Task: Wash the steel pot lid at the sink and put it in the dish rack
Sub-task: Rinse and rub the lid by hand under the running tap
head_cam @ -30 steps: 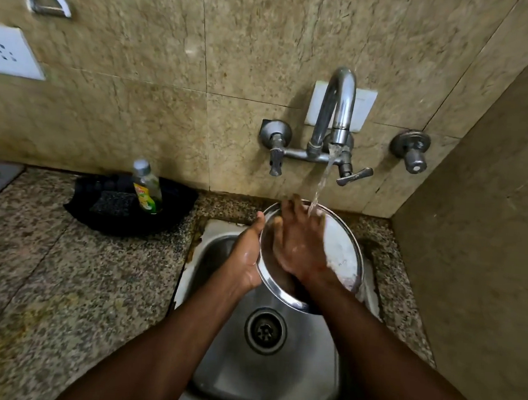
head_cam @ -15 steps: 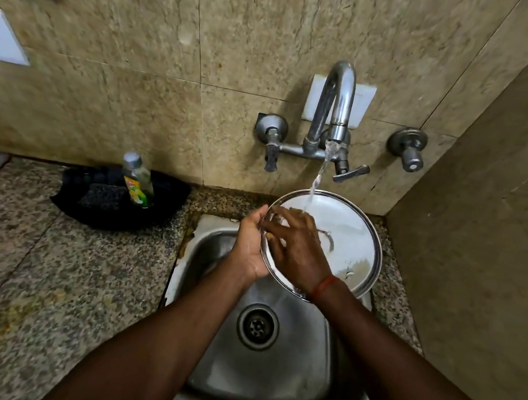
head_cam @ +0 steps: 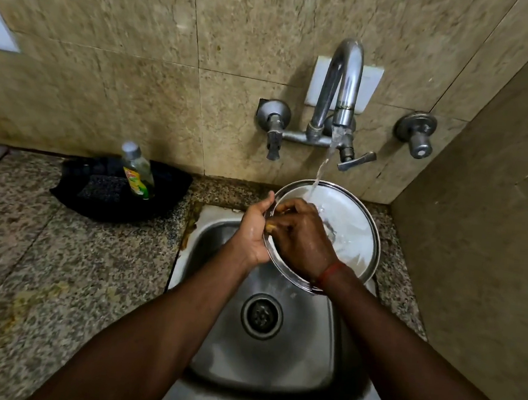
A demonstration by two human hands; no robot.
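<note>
The round steel pot lid (head_cam: 354, 230) is held tilted over the steel sink (head_cam: 303, 356), under the water stream falling from the tap (head_cam: 342, 88). My left hand (head_cam: 251, 234) grips the lid's left rim. My right hand (head_cam: 304, 238) lies on the lid's face near the left rim, fingers curled against the metal. Water splashes on the lid's middle. No dish rack is in view.
A dish soap bottle (head_cam: 137, 172) stands in a black tray (head_cam: 75, 193) with a dark scrub pad (head_cam: 102, 187) on the granite counter (head_cam: 42, 276) left of the sink. Two wall valves (head_cam: 417, 133) flank the tap. A tiled side wall closes the right.
The lid has tilted from steep to flatter, its face now toward me. My right hand slid from the lid's middle toward the left rim. The view shifted slightly.
</note>
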